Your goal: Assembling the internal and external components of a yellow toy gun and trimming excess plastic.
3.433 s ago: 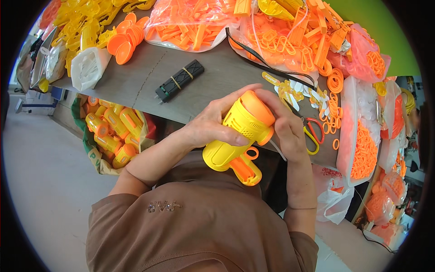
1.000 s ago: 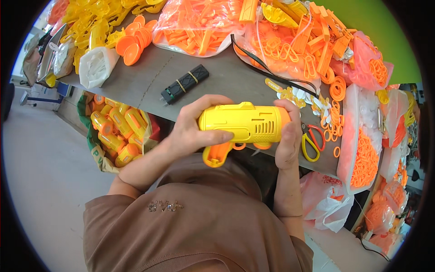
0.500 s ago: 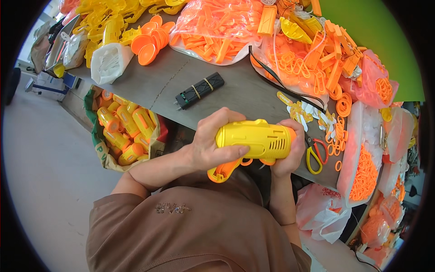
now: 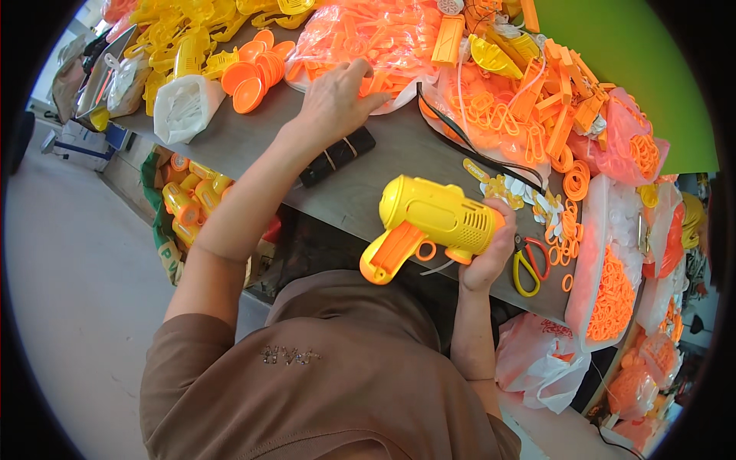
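Yellow toy gun, front end w/in R fingers

Lettering (studded, unclear) marks the brown shirt, and printing the green-edged bag.

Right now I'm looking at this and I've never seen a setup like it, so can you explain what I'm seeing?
There is no machine, just a person's two bare hands, seen from above by a fisheye camera on their head, which bends straight edges. The right hand grips a yellow gun-shaped body by its front end. The left hand, open, is at the bagged orange parts; I can't tell whether it touches them. On the grey table are also orange cups, a banded black bar and a red-and-yellow-handled tool.
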Tool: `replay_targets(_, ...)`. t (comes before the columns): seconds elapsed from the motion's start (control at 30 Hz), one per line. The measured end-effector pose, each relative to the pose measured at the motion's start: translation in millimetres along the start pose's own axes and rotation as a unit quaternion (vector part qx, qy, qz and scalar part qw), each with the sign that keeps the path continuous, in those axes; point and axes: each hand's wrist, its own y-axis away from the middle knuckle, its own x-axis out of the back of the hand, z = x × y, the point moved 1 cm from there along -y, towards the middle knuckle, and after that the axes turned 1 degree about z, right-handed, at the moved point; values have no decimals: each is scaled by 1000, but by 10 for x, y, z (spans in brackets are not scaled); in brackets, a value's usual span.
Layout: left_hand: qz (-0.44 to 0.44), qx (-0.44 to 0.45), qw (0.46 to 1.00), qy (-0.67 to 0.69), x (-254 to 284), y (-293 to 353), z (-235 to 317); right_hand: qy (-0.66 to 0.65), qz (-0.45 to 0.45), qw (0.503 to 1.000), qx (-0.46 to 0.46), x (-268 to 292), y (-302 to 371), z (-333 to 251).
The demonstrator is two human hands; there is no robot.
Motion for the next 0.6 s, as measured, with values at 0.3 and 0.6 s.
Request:
replay_targets(0.3, -58, 45, 997, -26, -58, -162, -77, 32, -36, 999, -25, 8, 53, 23)
replay_targets(0.6, -90, 214, 778, 583, 260, 358, 488, 38, -29, 999, -26, -13, 5, -15)
